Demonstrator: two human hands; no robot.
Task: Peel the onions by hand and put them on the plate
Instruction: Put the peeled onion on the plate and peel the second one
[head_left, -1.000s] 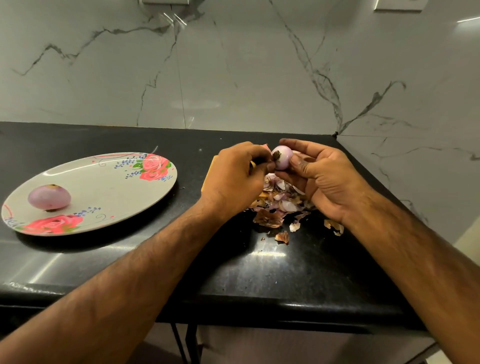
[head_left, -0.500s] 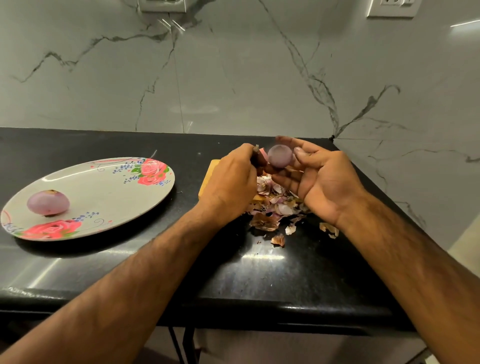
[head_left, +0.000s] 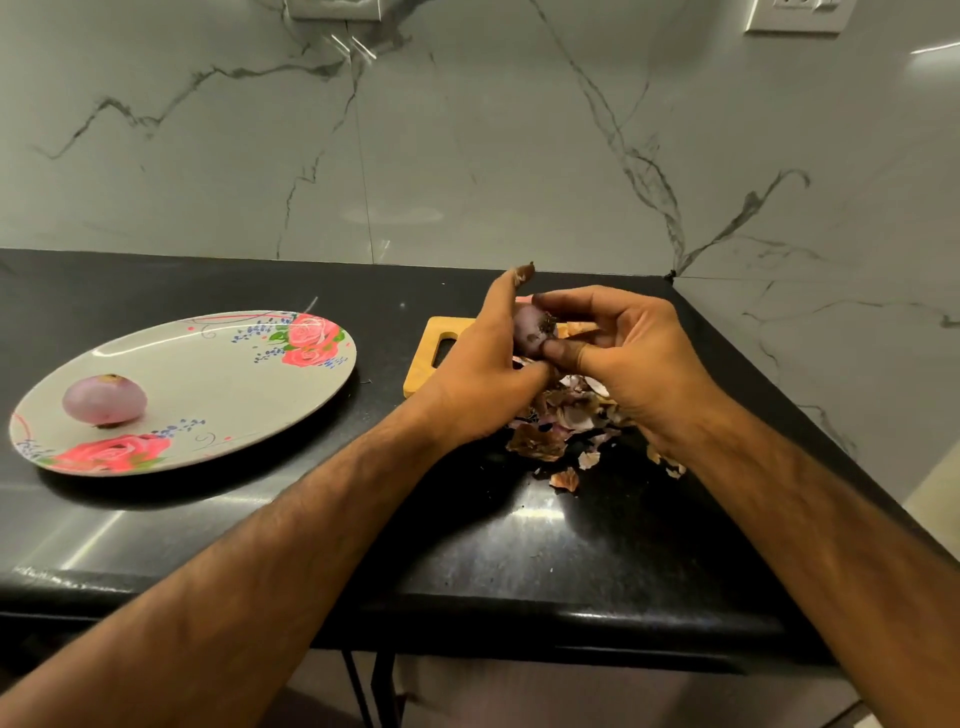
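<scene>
My right hand (head_left: 628, 358) holds a small purple onion (head_left: 529, 332) between its fingers and thumb, above a pile of peels. Close against the onion's left side is my left hand (head_left: 478, 369), which holds a scrap of brown skin (head_left: 523, 272) at its raised fingertips. A peeled onion (head_left: 104, 400) lies on the left part of the floral plate (head_left: 218, 374), well to the left of both hands.
The peel pile (head_left: 561, 423) lies on the black counter (head_left: 519, 551) under my hands. A wooden cutting board (head_left: 428, 358) sits partly hidden behind my left hand. The marble wall stands close behind and to the right. The counter's front edge is near me.
My left hand has pulled a scrap of skin off the onion and lifted it upward. My right hand has turned the onion, so its dark root end now faces me.
</scene>
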